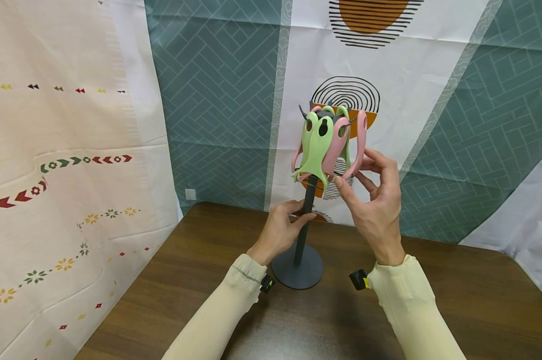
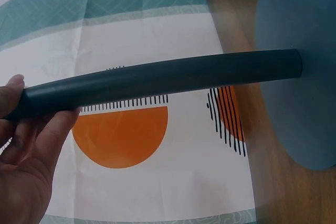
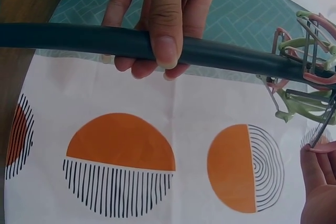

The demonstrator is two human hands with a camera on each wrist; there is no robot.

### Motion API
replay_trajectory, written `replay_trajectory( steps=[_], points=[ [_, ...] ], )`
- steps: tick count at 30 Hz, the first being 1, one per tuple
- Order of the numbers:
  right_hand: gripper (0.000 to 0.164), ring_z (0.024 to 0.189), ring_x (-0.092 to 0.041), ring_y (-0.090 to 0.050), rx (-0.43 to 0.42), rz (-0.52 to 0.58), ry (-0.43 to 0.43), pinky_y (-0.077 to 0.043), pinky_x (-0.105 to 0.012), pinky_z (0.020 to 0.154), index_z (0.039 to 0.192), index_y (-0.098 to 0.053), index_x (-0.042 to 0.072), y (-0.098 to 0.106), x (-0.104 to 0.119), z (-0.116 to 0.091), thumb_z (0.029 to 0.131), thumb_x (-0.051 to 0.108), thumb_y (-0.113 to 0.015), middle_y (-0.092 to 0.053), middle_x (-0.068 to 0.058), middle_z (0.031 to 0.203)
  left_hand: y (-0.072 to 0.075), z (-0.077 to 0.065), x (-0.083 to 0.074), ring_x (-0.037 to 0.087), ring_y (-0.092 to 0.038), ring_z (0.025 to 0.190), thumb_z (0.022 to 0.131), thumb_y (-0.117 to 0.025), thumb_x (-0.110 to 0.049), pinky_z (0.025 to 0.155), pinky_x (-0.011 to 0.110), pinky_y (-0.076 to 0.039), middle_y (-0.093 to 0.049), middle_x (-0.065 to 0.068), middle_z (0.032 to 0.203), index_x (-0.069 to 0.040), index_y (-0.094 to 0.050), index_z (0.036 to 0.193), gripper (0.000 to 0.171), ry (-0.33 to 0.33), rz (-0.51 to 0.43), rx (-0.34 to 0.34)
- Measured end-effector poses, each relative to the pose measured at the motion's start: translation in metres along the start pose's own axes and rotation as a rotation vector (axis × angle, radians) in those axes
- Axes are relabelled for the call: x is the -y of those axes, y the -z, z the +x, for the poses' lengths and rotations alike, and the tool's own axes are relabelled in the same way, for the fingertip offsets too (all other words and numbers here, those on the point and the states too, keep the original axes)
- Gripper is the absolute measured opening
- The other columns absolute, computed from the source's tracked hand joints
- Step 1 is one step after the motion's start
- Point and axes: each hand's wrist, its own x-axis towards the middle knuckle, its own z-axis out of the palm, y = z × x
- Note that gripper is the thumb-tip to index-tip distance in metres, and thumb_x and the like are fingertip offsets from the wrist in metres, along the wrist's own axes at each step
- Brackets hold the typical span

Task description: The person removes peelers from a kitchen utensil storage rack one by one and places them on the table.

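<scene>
A dark grey stand has an upright post [image 1: 303,240] on a round base [image 1: 298,276]. Around its top hang several Y-shaped peelers, among them a green peeler [image 1: 318,155] in front and a pink peeler [image 1: 335,150] beside it. My left hand [image 1: 280,229] grips the post at mid-height; in the right wrist view the thumb of that left hand [image 3: 168,19] lies across it. With thumb and fingers my right hand [image 1: 380,210] pinches the lower end of another pink peeler [image 1: 362,135], held upright at the right of the cluster, its holed handle end close to a hook.
The stand rests on a brown wooden table [image 1: 198,280]. Behind it hangs a patterned teal and white cloth [image 1: 216,110], and a cream embroidered cloth [image 1: 72,190] covers the left side. Thin dark hooks [image 1: 302,112] stick out around the top of the stand.
</scene>
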Motion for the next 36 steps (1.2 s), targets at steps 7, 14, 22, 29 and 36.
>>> replay_trajectory(
  steps=[7, 14, 22, 29, 36],
  points=[
    [0.068, 0.115, -0.023, -0.055, 0.002, 0.005, -0.007, -0.053, -0.027, 0.104, 0.142, -0.053, 0.01, 0.002, -0.002, -0.002, 0.082, -0.003, -0.08, -0.056, 0.005, 0.124, 0.0, 0.0, -0.001, 0.016, -0.07, 0.092, 0.096, -0.073, -0.017, 0.077, 0.022, -0.06, -0.073, 0.006, 0.094, -0.007, -0.072, 0.126, 0.032, 0.001, 0.0, -0.009],
    [0.07, 0.115, -0.02, -0.054, 0.0, -0.007, -0.024, -0.052, -0.026, 0.104, 0.143, -0.051, 0.005, 0.004, -0.004, -0.003, 0.08, -0.007, -0.08, -0.055, 0.005, 0.122, -0.001, 0.0, 0.0, 0.016, -0.07, 0.091, 0.096, -0.073, -0.017, 0.076, 0.022, -0.06, -0.073, 0.005, 0.093, -0.007, -0.072, 0.126, 0.032, 0.003, 0.004, -0.009],
    [0.07, 0.115, -0.016, -0.054, -0.003, -0.06, -0.037, -0.052, -0.022, 0.103, 0.143, -0.05, 0.004, 0.004, -0.004, -0.007, 0.08, -0.006, -0.08, -0.053, 0.008, 0.123, -0.001, 0.0, -0.001, 0.015, -0.07, 0.089, 0.096, -0.073, -0.018, 0.073, 0.023, -0.06, -0.073, 0.006, 0.094, -0.007, -0.072, 0.127, 0.033, -0.002, -0.003, -0.01],
    [0.071, 0.116, -0.016, -0.054, 0.007, -0.07, -0.037, -0.052, -0.022, 0.102, 0.143, -0.05, 0.004, 0.005, -0.007, -0.01, 0.079, -0.007, -0.08, -0.052, 0.009, 0.125, -0.001, 0.0, 0.0, 0.017, -0.07, 0.091, 0.096, -0.072, -0.017, 0.078, 0.031, -0.062, -0.073, 0.006, 0.094, -0.007, -0.072, 0.126, 0.032, -0.001, -0.007, -0.014],
    [0.071, 0.114, -0.015, -0.054, 0.016, -0.075, -0.055, -0.052, -0.02, 0.102, 0.142, -0.05, 0.003, 0.007, -0.01, -0.016, 0.079, -0.008, -0.08, -0.053, 0.01, 0.123, -0.001, 0.001, 0.0, 0.017, -0.071, 0.092, 0.096, -0.073, -0.016, 0.077, 0.029, -0.062, -0.074, 0.006, 0.095, -0.006, -0.072, 0.126, 0.032, 0.006, -0.006, -0.013]
  ],
)
